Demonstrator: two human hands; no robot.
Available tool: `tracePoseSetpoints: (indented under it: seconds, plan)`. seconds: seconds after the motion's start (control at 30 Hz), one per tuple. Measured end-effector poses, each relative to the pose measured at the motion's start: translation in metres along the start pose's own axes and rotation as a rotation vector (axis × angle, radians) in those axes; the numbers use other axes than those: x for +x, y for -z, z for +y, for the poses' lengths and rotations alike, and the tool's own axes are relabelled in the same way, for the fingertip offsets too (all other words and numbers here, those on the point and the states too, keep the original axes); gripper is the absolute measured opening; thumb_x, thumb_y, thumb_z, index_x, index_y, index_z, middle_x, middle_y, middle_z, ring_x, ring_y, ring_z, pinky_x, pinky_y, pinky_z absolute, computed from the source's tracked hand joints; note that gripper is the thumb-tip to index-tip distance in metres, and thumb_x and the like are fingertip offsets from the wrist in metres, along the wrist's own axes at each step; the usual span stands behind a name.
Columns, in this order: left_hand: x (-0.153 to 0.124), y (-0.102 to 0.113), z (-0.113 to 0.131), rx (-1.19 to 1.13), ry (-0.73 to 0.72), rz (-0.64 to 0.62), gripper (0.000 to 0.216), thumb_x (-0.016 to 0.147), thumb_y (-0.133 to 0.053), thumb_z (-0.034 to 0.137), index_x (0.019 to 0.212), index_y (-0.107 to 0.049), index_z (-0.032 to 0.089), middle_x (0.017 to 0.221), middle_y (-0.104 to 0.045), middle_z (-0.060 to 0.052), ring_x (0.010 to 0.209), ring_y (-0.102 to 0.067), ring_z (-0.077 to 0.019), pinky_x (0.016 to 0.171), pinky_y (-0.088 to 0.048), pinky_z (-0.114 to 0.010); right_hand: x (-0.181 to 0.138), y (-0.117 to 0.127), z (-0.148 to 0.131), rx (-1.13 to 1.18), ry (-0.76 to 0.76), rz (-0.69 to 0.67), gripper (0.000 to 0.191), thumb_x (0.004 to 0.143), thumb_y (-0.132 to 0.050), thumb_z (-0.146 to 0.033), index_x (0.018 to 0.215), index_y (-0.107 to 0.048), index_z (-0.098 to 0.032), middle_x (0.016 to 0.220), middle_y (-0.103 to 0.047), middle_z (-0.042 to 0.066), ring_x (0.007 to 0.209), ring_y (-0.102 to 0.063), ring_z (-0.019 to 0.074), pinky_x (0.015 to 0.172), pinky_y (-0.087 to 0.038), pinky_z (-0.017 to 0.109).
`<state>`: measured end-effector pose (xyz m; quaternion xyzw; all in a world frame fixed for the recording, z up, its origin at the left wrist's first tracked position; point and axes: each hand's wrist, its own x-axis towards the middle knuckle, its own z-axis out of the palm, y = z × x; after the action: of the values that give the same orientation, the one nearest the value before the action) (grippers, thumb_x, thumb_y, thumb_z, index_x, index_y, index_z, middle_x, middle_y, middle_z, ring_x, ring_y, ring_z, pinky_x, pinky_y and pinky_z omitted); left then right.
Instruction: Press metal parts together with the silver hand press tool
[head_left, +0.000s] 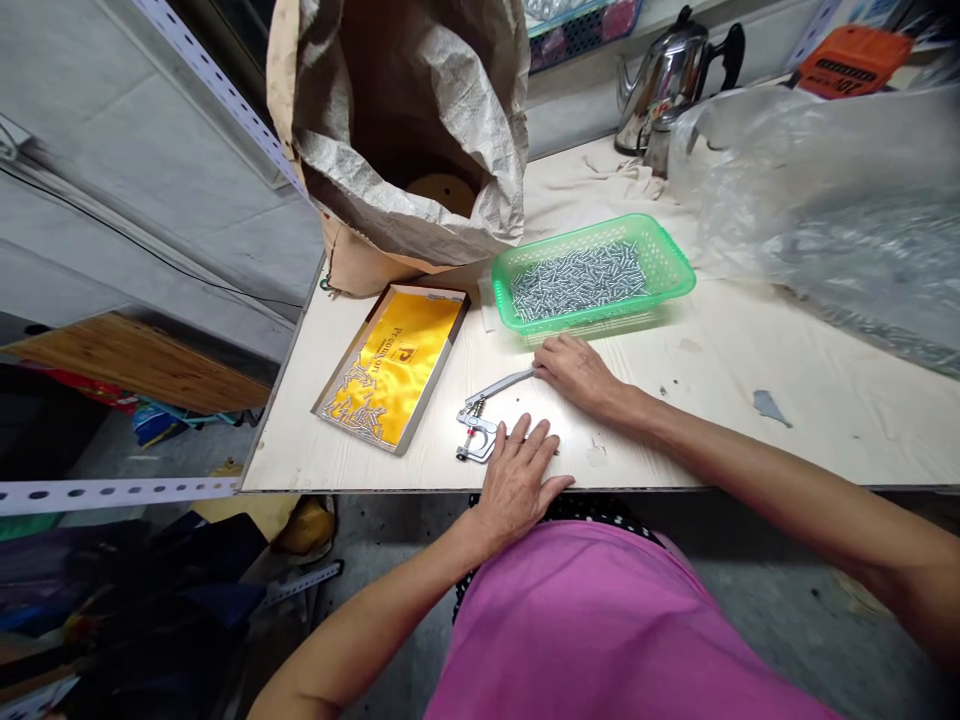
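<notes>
A pair of metal press pliers (pixel 480 428) with a C-shaped jaw, a coil spring and a small red part lies on the table near its front edge. My left hand (pixel 517 470) rests flat over the lower handle side, fingers stretched and spread. My right hand (pixel 574 370) has its fingers curled round the far end of the raised upper handle. Left of the pliers is a shallow open box (pixel 427 405) with a yellow lining and a heap of small metal pins at its near end. Behind my right hand stands a green plastic basket (pixel 679 275) filled with similar silvery pins.
A large open paper sack (pixel 360 260) with a woven lining stands at the back left. A kettle (pixel 660 75), an orange package (pixel 851 62) and a clear plastic bag (pixel 847 210) of metal parts sit at the back right. A grey scrap (pixel 769 406) lies on the table (pixel 712 430).
</notes>
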<state>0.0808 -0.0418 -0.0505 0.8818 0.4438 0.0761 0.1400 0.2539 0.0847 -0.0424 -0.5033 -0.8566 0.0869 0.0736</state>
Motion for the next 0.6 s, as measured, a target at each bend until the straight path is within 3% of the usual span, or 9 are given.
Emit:
tracePoseSetpoints:
  seconds: [0.13, 0.2, 0.27, 0.37, 0.47, 0.6]
  plan:
    - [0.0, 0.002, 0.001, -0.05, 0.026, 0.021, 0.053, 0.095, -0.049, 0.052, 0.137, -0.049, 0.018, 0.15, -0.045, -0.013, 0.148, -0.024, -0.0325, 0.118, -0.02, -0.062, 0.016, 0.007, -0.017, -0.005, -0.058, -0.024, 0.023, 0.097, -0.046, -0.019, 0.105, -0.067, -0.014, 0.108, -0.062, 0.014, 0.1, -0.049, 0.028, 0.08, -0.035, 0.037]
    - [0.0, 0.001, 0.001, -0.071, 0.011, 0.023, 0.055, 0.095, -0.049, 0.053, 0.138, -0.048, 0.019, 0.15, -0.046, -0.013, 0.147, -0.025, -0.0327, 0.119, -0.019, -0.062, 0.018, 0.009, -0.036, 0.024, 0.084, -0.027, 0.023, 0.096, -0.048, -0.02, 0.111, -0.066, -0.016, 0.111, -0.06, 0.012, 0.101, -0.048, 0.0266, 0.081, -0.036, 0.037]
    - [-0.001, -0.002, 0.001, -0.099, 0.002, 0.015, 0.056, 0.094, -0.05, 0.053, 0.138, -0.049, 0.018, 0.145, -0.051, -0.014, 0.143, -0.033, -0.0332, 0.119, -0.023, -0.059, 0.018, 0.007, -0.058, 0.049, 0.322, -0.044, 0.022, 0.096, -0.052, -0.024, 0.112, -0.067, -0.022, 0.112, -0.059, 0.009, 0.102, -0.047, 0.0254, 0.079, -0.036, 0.036]
    - [-0.002, -0.008, 0.003, -0.159, 0.036, -0.007, 0.061, 0.093, -0.051, 0.054, 0.138, -0.05, 0.013, 0.138, -0.057, -0.018, 0.134, -0.046, -0.0344, 0.115, -0.033, -0.054, 0.02, -0.001, -0.09, 0.022, 0.579, -0.1, 0.014, 0.094, -0.057, -0.026, 0.099, -0.07, -0.026, 0.106, -0.06, 0.007, 0.103, -0.045, 0.0259, 0.075, -0.034, 0.036]
    - [-0.002, -0.011, 0.007, -0.216, 0.054, 0.0, 0.07, 0.092, -0.052, 0.055, 0.145, -0.043, 0.01, 0.142, -0.053, -0.019, 0.138, -0.042, -0.0351, 0.116, -0.033, -0.051, 0.025, -0.009, -0.111, -0.052, 0.689, -0.148, 0.014, 0.092, -0.057, -0.022, 0.088, -0.07, -0.023, 0.098, -0.061, 0.008, 0.102, -0.045, 0.0262, 0.075, -0.033, 0.037]
    - [-0.002, -0.014, 0.01, -0.251, 0.042, 0.041, 0.082, 0.091, -0.052, 0.058, 0.153, -0.027, 0.01, 0.155, -0.035, -0.018, 0.147, -0.025, -0.0347, 0.121, -0.023, -0.051, 0.03, -0.007, -0.121, -0.112, 0.788, -0.159, 0.017, 0.094, -0.052, -0.018, 0.088, -0.068, -0.02, 0.093, -0.062, 0.008, 0.097, -0.047, 0.0246, 0.08, -0.033, 0.039]
